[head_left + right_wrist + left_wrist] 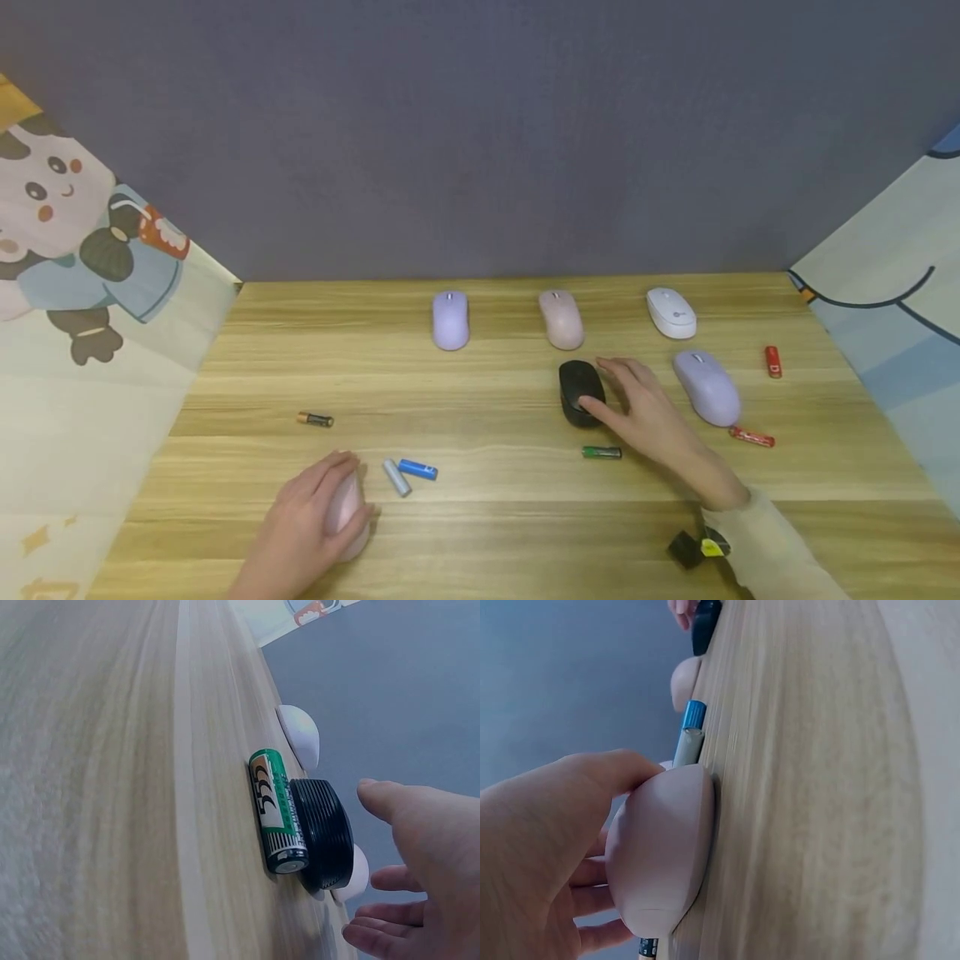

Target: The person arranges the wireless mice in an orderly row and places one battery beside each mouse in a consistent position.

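Note:
At the near left of the table, my left hand (303,517) holds a pale pink computer mouse (664,847), thumb on one side and fingers along the other. My right hand (648,412) is at a black computer mouse (582,392), its thumb and fingers spread apart. The right wrist view has a gap between the thumb and that mouse, whose side is ribbed. A green battery (274,810) lies just in front of the black mouse. Right of the pale pink mouse, a grey battery (397,477) and a blue battery (418,469) lie close together.
Farther back stand a lilac mouse (450,321), another pink mouse (561,320) and a white mouse (671,313). A larger lilac mouse (707,388) sits right of my right hand, near red batteries (752,437). A black-and-copper battery (315,419) lies at left. A dark panel (480,150) borders the table's back.

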`<state>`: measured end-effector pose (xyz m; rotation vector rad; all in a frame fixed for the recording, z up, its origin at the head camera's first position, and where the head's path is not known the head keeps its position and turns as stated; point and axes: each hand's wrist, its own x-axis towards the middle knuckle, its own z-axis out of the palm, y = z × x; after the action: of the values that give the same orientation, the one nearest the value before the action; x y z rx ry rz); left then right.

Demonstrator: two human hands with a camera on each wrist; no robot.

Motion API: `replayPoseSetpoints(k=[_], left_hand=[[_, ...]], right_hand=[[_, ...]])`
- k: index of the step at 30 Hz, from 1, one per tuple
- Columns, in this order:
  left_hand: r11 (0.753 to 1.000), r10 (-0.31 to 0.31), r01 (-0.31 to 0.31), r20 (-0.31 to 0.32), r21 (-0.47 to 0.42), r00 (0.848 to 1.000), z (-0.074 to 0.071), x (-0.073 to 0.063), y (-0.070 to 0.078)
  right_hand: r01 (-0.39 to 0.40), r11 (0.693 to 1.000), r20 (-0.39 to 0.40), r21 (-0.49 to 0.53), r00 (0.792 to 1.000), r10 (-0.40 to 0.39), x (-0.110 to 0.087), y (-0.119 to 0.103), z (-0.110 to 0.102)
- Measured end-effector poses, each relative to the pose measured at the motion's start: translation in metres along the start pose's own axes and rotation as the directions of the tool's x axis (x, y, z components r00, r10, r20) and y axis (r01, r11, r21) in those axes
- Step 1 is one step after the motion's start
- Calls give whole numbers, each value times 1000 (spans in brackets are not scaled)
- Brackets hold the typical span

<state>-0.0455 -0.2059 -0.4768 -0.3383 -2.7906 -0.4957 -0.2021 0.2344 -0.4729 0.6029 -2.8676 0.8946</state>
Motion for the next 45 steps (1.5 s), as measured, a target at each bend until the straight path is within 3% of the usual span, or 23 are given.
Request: replayPoseSetpoints(k=[16, 29, 37, 40, 45], left_hand=[[998, 56, -55, -23, 15, 998, -1, -5, -5], [998, -55, 55, -36, 17, 998, -3, -6, 1], [989, -144, 144, -11, 20, 990, -5, -9, 6], [989, -144, 145, -13, 24, 989, -5, -10, 7], [996, -90, 91, -44, 24, 995, -4, -11, 5]], right_hand=[[9, 1000, -5, -6, 1000, -9, -1, -1, -3], [-8, 1000, 5, -2, 1000, 8, -2, 0, -5], [-3, 1000, 5, 1, 1000, 3, -3, 0, -5], [8, 1000, -3, -4, 1000, -8, -3, 1, -4], [15, 1000, -7, -6, 1000, -15, -3, 1, -4]])
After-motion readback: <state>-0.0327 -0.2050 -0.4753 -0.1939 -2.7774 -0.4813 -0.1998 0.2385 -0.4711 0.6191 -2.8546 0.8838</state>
